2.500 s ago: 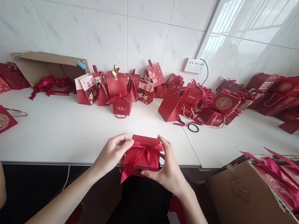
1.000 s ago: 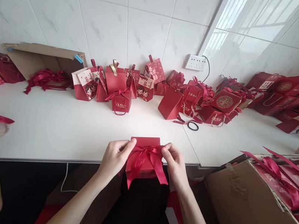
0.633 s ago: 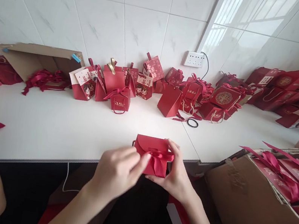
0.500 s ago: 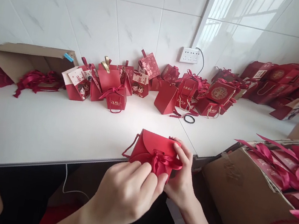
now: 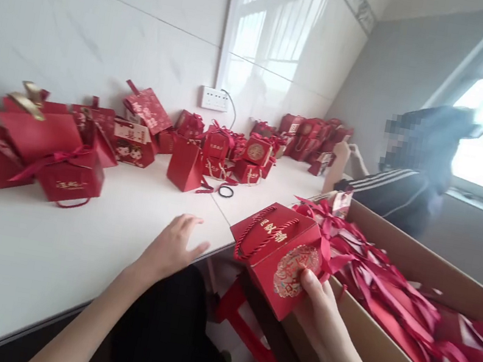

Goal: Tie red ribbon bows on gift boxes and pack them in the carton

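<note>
A red gift box (image 5: 262,280) with a round gold-patterned emblem, gold lettering and twisted cord handles is tilted in the grip of my right hand (image 5: 317,305). My right thumb presses beside the emblem, and the other fingers are hidden behind the box. Crimson ribbon trails from its far end, over the edge of a cardboard carton (image 5: 365,325). Apart from the box, my left hand (image 5: 171,248) hovers over the table's front edge with its fingers spread and nothing in them.
Several red gift boxes (image 5: 70,177) stand along the white table (image 5: 139,207) by the tiled wall. A black ring (image 5: 225,191) lies near a power strip (image 5: 215,99). The carton holds many ribboned boxes. Beyond it, a person (image 5: 388,190) has raised hands. A red stool (image 5: 248,330) stands below.
My view has swung right. My left hand has let go of the ribbon and moved away. The box has turned in my right hand and moved right to the carton.
</note>
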`<state>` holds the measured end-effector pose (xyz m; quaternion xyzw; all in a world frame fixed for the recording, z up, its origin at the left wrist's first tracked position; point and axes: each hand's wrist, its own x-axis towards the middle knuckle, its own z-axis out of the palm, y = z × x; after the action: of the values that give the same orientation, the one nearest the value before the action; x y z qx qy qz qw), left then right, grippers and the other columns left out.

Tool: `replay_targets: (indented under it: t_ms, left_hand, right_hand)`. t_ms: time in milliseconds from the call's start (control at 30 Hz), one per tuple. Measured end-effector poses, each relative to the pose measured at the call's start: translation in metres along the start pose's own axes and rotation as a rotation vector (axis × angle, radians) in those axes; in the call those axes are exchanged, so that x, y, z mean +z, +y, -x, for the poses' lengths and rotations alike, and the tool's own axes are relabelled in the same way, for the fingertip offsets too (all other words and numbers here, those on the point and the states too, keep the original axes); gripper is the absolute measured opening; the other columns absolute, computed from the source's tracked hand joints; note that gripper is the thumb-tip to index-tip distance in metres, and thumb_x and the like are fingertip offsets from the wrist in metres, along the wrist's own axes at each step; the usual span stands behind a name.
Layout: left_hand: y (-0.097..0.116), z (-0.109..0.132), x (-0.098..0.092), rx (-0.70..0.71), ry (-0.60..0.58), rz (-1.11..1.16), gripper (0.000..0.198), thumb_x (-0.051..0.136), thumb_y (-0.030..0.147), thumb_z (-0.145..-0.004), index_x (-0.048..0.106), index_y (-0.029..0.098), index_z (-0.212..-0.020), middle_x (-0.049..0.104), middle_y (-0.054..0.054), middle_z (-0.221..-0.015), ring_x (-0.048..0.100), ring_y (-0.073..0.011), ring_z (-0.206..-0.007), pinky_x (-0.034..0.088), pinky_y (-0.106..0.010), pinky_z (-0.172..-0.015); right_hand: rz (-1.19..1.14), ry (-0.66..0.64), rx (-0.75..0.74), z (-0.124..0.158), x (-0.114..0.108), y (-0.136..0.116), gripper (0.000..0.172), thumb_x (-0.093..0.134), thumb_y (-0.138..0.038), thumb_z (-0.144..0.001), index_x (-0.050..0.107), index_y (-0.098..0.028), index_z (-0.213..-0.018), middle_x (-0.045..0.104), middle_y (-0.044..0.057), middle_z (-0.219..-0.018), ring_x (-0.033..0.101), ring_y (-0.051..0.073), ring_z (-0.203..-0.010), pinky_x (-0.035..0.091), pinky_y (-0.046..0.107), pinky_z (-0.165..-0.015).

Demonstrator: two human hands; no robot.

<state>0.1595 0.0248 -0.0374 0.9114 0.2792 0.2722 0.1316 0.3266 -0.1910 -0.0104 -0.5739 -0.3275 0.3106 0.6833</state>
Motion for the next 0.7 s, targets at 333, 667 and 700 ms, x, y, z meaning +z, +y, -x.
replay_targets:
  t_ms: [333, 667, 700]
  left_hand:
    - [-0.006, 0.020, 0.036, 0.236, -0.259, -0.448, 0.083, 0.028, -0.014, -0.065, 0.038, 0.020, -0.141, 0.034, -0.008, -0.149, 0.031, -0.0256, -0.138, 0.029, -0.051, -0.110]
    - [-0.007, 0.017, 0.042, 0.274, -0.227, -0.468, 0.079, 0.034, -0.013, -0.067, 0.038, 0.017, -0.140, 0.038, -0.011, -0.147, 0.035, -0.0295, -0.136, 0.031, -0.054, -0.109]
    - [-0.007, 0.017, 0.042, 0.274, -0.228, -0.462, 0.079, 0.035, -0.013, -0.067, 0.038, 0.017, -0.140, 0.038, -0.012, -0.147, 0.034, -0.0299, -0.136, 0.030, -0.054, -0.109]
  right_hand:
    - [-0.244, 0.103, 0.287, 0.027, -0.021, -0.027, 0.050, 0.046, -0.066, -0.081, 0.066, -0.023, -0.100, 0.070, 0.007, -0.106, 0.066, 0.025, -0.097, 0.058, 0.041, -0.076]
    - [-0.591, -0.008, 0.342, 0.049, -0.026, -0.042, 0.031, 0.063, -0.047, -0.081, 0.064, -0.022, -0.101, 0.073, 0.000, -0.096, 0.069, 0.013, -0.086, 0.059, 0.021, -0.067]
    - [-0.611, 0.003, 0.339, 0.052, -0.028, -0.045, 0.032, 0.068, -0.044, -0.078, 0.064, -0.022, -0.101, 0.074, 0.000, -0.095, 0.069, 0.014, -0.085, 0.059, 0.022, -0.067]
